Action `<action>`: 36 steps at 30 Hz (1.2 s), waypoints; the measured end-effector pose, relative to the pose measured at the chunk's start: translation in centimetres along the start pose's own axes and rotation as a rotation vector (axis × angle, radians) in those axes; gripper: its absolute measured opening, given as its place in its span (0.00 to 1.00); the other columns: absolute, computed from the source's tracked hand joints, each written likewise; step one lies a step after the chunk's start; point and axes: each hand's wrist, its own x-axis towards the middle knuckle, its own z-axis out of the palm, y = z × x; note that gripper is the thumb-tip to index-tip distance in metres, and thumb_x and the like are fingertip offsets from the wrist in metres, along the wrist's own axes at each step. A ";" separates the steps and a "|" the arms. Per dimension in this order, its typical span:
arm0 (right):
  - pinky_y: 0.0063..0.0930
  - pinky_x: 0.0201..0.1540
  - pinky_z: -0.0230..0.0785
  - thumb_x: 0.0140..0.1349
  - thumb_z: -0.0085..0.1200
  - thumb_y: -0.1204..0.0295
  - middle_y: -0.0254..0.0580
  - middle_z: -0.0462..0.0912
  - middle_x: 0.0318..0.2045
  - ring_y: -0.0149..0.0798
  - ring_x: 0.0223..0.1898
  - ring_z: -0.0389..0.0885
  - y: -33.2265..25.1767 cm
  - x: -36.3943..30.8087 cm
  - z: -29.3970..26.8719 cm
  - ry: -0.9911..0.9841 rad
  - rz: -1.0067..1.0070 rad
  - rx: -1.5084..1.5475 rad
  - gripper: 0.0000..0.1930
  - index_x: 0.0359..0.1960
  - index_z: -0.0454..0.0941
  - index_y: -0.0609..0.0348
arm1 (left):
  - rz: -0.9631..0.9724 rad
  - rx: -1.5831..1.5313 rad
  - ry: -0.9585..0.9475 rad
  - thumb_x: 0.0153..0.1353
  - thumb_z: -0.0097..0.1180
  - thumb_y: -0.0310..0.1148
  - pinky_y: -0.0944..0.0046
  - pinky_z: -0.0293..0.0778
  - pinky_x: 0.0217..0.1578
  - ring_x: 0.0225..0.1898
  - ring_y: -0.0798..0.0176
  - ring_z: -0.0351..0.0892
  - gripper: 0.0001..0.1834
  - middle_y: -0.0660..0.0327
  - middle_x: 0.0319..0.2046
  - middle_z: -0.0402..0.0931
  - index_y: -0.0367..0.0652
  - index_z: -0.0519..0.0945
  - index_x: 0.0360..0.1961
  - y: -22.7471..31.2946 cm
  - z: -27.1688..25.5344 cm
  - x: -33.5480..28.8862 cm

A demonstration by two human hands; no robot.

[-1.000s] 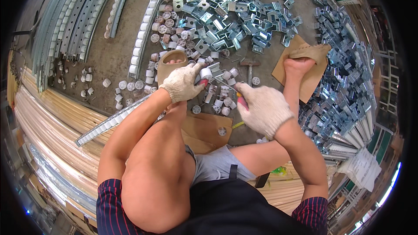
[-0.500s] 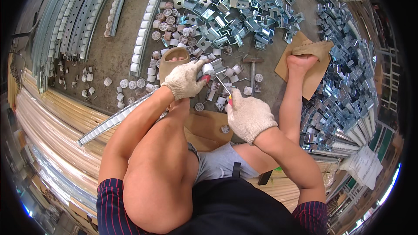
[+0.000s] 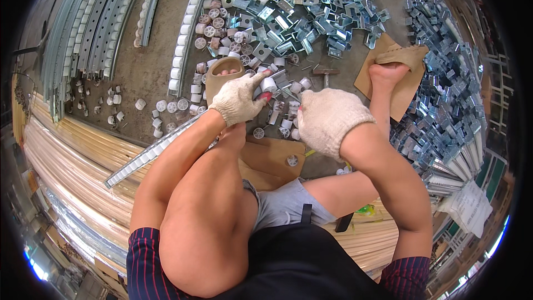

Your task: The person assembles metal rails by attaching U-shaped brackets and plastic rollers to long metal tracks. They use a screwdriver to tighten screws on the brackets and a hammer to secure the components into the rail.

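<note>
My left hand [image 3: 237,99], in a cream knitted glove, is closed around the far end of a metal roller track [image 3: 147,154]. A white roller [image 3: 268,84] shows between its thumb and forefinger. The track slants from the lower left under my left forearm; my arm and leg hide its middle. My right hand [image 3: 333,119], gloved too, is closed to the right of the roller. It grips a screwdriver [image 3: 300,113], of which little more than a bit of red handle shows. The glove hides most of the tool.
Loose white rollers [image 3: 207,31] and a heap of bent metal brackets [image 3: 311,11] lie ahead. More brackets [image 3: 444,89] pile up at the right. A hammer [image 3: 326,72] lies beyond my right hand. Roller rails [image 3: 100,22] stand at the left; cardboard [image 3: 272,161] lies below my hands.
My right hand has moved right and turned, so the screwdriver's shaft, plain before against the roller, is now mostly hidden. My left hand keeps its hold, nearly in place.
</note>
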 end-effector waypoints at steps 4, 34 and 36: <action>0.54 0.52 0.80 0.70 0.50 0.61 0.63 0.89 0.41 0.63 0.47 0.89 0.2 0.3 -0.1 -0.024 0.001 0.029 0.18 0.48 0.83 0.64 | 0.000 -0.044 -0.023 0.68 0.62 0.48 0.46 0.78 0.56 0.55 0.40 0.84 0.34 0.48 0.54 0.83 0.58 0.71 0.74 0.4 -0.4 0.4; 0.56 0.54 0.77 0.71 0.45 0.62 0.61 0.88 0.42 0.64 0.47 0.86 3.8 2.9 -0.2 0.026 -0.018 0.150 0.19 0.48 0.84 0.61 | -0.184 -0.019 -0.040 0.63 0.64 0.52 0.44 0.75 0.62 0.55 0.34 0.84 0.42 0.38 0.49 0.85 0.50 0.69 0.76 0.7 0.1 0.9; 0.56 0.54 0.78 0.71 0.45 0.62 0.61 0.88 0.42 0.64 0.47 0.87 4.0 3.0 -0.5 0.034 -0.050 0.139 0.19 0.48 0.84 0.61 | -0.132 0.023 0.028 0.60 0.68 0.53 0.45 0.76 0.61 0.56 0.35 0.84 0.45 0.40 0.50 0.85 0.50 0.68 0.76 -0.1 0.8 0.7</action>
